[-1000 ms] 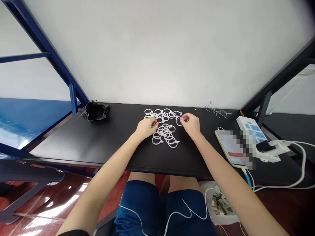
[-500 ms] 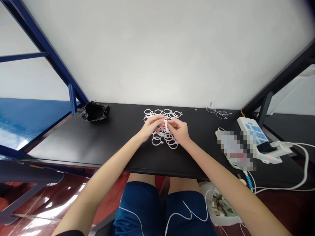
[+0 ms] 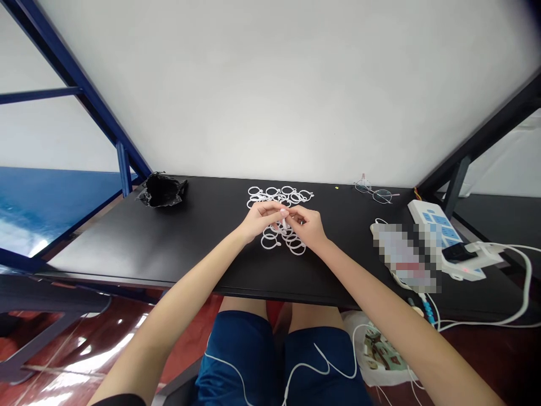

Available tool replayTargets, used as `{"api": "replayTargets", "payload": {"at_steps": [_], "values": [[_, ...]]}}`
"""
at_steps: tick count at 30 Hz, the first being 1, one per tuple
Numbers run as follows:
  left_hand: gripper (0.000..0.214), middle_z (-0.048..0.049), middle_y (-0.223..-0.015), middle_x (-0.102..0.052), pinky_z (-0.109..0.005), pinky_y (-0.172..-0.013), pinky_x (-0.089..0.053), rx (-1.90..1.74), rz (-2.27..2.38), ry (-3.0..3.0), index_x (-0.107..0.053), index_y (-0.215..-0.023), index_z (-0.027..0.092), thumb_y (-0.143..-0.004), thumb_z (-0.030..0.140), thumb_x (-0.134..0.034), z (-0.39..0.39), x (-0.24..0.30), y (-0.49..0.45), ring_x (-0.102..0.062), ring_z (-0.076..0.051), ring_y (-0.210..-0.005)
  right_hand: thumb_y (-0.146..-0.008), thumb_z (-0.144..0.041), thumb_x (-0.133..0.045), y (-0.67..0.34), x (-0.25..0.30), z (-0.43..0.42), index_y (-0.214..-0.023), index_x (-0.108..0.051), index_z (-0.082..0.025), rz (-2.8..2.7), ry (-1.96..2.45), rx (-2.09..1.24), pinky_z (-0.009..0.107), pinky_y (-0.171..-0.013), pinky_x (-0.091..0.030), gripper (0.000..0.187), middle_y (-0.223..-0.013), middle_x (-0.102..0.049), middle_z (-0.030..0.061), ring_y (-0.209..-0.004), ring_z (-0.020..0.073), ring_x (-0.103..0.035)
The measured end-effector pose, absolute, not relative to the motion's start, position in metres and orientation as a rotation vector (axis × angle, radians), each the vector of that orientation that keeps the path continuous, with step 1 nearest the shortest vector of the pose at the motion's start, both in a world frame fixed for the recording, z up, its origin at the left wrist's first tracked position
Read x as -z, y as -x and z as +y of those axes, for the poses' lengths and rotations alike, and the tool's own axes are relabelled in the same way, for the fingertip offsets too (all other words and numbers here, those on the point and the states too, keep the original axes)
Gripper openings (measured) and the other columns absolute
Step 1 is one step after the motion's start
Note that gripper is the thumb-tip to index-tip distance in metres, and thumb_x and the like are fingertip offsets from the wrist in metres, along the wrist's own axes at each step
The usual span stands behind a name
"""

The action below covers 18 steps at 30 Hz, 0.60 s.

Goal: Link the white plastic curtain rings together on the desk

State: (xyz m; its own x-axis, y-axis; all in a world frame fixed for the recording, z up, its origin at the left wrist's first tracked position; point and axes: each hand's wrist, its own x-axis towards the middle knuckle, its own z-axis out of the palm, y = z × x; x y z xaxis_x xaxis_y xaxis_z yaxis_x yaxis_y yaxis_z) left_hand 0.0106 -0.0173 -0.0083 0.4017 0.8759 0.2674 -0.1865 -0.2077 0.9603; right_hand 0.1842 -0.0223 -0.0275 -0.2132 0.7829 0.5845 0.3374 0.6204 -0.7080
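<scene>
My left hand (image 3: 258,220) and my right hand (image 3: 309,225) meet above the black table (image 3: 203,242), fingertips touching. Between them they pinch a white plastic ring (image 3: 284,223), which looks like a curtain ring and is seen nearly edge-on. My fingers hide most of it. Behind the hands lie several white rings with small eyelets (image 3: 255,192). Closer to me, more loose rings (image 3: 269,241) overlap on the tabletop, partly covered by my hands.
A crumpled black plastic bag (image 3: 163,190) stands open at the back left. On the right are eyeglasses (image 3: 381,195), a blurred phone (image 3: 403,259) on a cable, and a white power strip (image 3: 437,223). A white cable (image 3: 304,369) crosses my lap.
My fingertips have closed together over the held ring; the left thumb now presses on its top, so less of it shows. The loose rings lie as before.
</scene>
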Motion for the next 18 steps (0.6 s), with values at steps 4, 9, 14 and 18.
{"api": "replayTargets", "payload": {"at_steps": [4, 9, 14, 18], "values": [[0.028, -0.0048, -0.078, -0.067, -0.020, -0.053, -0.052, -1.148, 0.677, -1.447, -0.074, -0.088, 0.015, -0.075, 0.040, -0.077, -0.016, 0.010, -0.010, -0.062, -0.013, -0.068, -0.089, -0.034, -0.059, -0.186, 0.022, -0.023, -0.095, -0.070, -0.020, -1.826, 0.840, -0.408, 0.025, -0.050, -0.046, 0.019, -0.081, -0.066, 0.0033, -0.054, 0.0098, -0.053], [0.029, -0.0032, -0.078, -0.066, -0.020, -0.053, -0.051, -1.229, 0.709, -1.416, -0.074, -0.095, 0.017, -0.074, 0.036, -0.079, -0.013, 0.012, -0.009, -0.061, -0.013, -0.069, -0.083, -0.033, -0.066, -0.187, 0.016, -0.026, -0.116, -0.061, -0.022, -1.864, 0.754, -0.405, 0.025, -0.049, -0.050, 0.035, -0.121, -0.058, 0.0113, -0.071, 0.0128, -0.060], [0.033, -0.0055, -0.083, -0.067, -0.021, -0.053, -0.050, -1.174, 0.715, -1.495, -0.074, -0.099, 0.015, -0.074, 0.036, -0.078, -0.013, 0.011, -0.010, -0.060, -0.013, -0.066, -0.084, -0.032, -0.066, -0.184, 0.021, -0.023, -0.116, -0.060, -0.024, -1.847, 0.774, -0.460, 0.023, -0.043, -0.045, 0.034, -0.110, -0.061, 0.0083, -0.063, 0.0106, -0.055], [0.029, -0.0076, -0.092, -0.064, -0.021, -0.054, -0.051, -1.200, 0.725, -1.591, -0.074, -0.096, 0.016, -0.076, 0.038, -0.076, -0.014, 0.010, -0.011, -0.059, -0.015, -0.074, -0.082, -0.035, -0.068, -0.183, 0.024, -0.020, -0.113, -0.062, -0.024, -1.812, 0.775, -0.563, 0.023, -0.044, -0.045, 0.033, -0.106, -0.058, 0.0068, -0.060, 0.0091, -0.053]]}}
